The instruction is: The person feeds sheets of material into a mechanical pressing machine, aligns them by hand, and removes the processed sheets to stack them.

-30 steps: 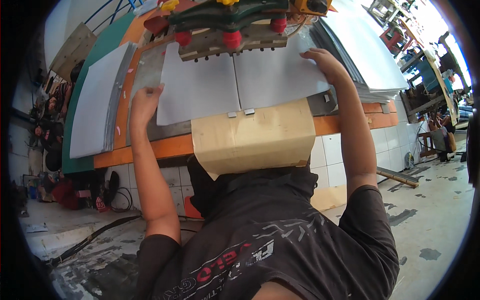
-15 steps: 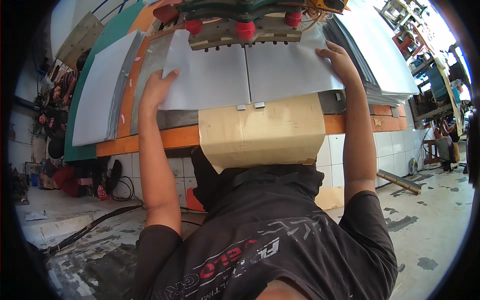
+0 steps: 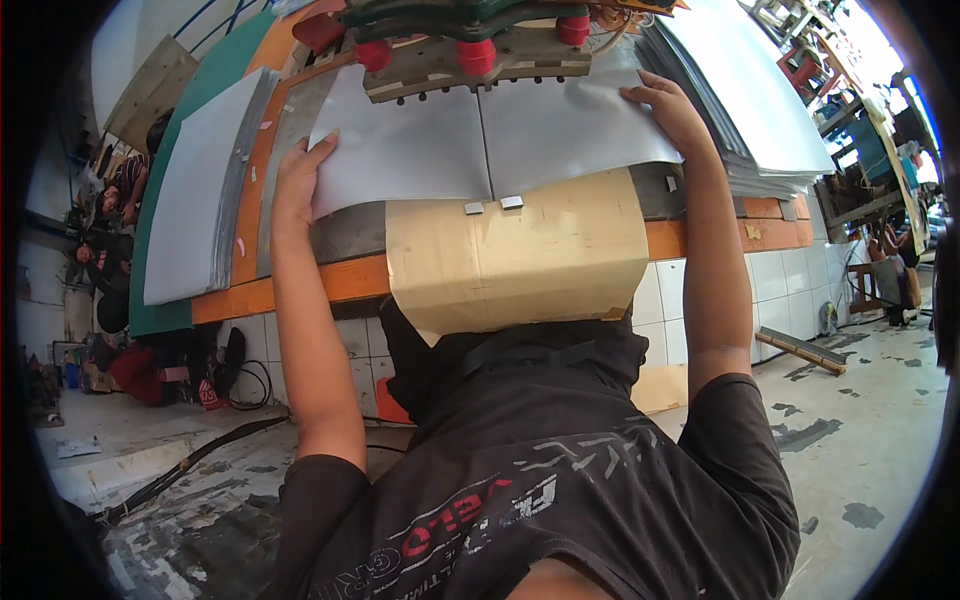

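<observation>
Holding sheeting point(image 3: 400, 150) w/ L+R grips point(image 3: 298, 180) point(image 3: 674, 115)

The table point(image 3: 355, 279) has an orange front edge, with a grey plate point(image 3: 350, 232) on its top and a green board point(image 3: 160, 316) along its left side. A stack of white sheets point(image 3: 195, 190) lies over the green board; a second stack point(image 3: 745, 80) (it looks thicker) lies to the right of the plate. Tan paper point(image 3: 520, 260) covers the plate's near middle and drapes over the front edge, with two small blocks point(image 3: 512, 203) just apart on it. White sheeting point(image 3: 420, 150), split by a dark line, spreads above the plate (its near edge bows). Pink scraps point(image 3: 240, 247) dot the orange strip beside the left stack.
</observation>
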### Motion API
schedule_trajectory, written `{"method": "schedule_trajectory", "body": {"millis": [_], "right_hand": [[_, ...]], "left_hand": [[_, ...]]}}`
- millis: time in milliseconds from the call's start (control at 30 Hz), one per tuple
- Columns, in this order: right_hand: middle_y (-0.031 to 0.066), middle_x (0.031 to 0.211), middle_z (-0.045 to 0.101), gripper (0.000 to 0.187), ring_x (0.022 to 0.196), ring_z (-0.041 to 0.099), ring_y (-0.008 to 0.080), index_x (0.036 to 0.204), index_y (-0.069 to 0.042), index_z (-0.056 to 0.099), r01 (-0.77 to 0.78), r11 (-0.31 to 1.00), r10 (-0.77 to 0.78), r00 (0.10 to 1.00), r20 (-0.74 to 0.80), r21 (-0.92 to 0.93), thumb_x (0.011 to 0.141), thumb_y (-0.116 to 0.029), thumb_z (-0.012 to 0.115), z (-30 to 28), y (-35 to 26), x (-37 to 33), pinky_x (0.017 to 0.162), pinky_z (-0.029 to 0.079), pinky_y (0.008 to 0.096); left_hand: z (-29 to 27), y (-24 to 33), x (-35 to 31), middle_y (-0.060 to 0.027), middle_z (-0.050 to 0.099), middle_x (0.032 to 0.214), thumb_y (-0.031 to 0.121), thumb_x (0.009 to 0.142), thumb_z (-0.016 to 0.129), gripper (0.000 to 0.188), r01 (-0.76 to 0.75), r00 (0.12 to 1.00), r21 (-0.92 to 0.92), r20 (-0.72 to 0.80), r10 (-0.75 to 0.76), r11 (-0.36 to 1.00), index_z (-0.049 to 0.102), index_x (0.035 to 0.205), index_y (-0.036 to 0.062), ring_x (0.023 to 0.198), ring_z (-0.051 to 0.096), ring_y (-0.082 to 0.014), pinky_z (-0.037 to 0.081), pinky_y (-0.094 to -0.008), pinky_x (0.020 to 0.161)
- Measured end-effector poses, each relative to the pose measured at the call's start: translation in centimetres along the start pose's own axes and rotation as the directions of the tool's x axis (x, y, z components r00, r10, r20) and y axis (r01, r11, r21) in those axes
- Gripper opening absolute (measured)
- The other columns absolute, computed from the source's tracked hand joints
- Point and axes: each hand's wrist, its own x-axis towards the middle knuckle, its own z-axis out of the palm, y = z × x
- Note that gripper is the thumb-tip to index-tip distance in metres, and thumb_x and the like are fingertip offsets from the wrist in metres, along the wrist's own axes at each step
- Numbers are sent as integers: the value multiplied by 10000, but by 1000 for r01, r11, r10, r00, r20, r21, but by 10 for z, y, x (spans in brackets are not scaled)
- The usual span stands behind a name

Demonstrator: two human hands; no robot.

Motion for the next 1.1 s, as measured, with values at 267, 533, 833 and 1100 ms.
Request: {"method": "schedule_trajectory", "body": {"millis": [267, 533, 833, 1100], "right_hand": [[191, 1302, 625, 735, 1049, 632, 155, 1454, 143, 410, -22, 998, 18, 997, -69, -53, 878, -215, 693, 5, -7, -11, 941, 469, 246], [208, 1309, 620, 679, 1048, 636, 165, 1402, 152, 477, -28, 996, 19, 996, -90, -90, 878, -227, 684, 5, -3, -5, 930, 472, 247], [181, 1201, 668, 647, 945, 659, 148, 1371, 148, 513, 8, 998, -14, 994, -107, -58, 877, -234, 680, 10, -1, -7, 855, 497, 241], [151, 1123, 691, 640, 886, 667, 143, 1385, 127, 512, -16, 997, 3, 986, -165, -80, 878, -223, 689, 9, 1, -4, 819, 506, 243]], "left_hand": [[3, 5, -8, -99, 695, 1011, 289, 921, 705, 442, 127, 992, -186, 37, -122, 974, 604, 1217, -23, 881, 678, -180, 537, -290, 737], [1, -6, -5, -123, 676, 1155, 358, 1001, 608, 404, 246, 924, -622, 383, 14, 744, 593, 1247, 37, 1081, 641, -229, 528, -388, 866], [25, -4, -66, -124, 675, 1222, 451, 990, 631, 511, -378, 811, -212, 394, 433, 901, 650, 1190, -19, 1106, 622, -230, 497, -405, 939], [61, 18, -121, -132, 739, 1096, 142, 869, 735, 213, -594, 734, 387, 620, 278, 705, 757, 1036, 11, 1061, 663, -274, 510, -378, 952]]}}
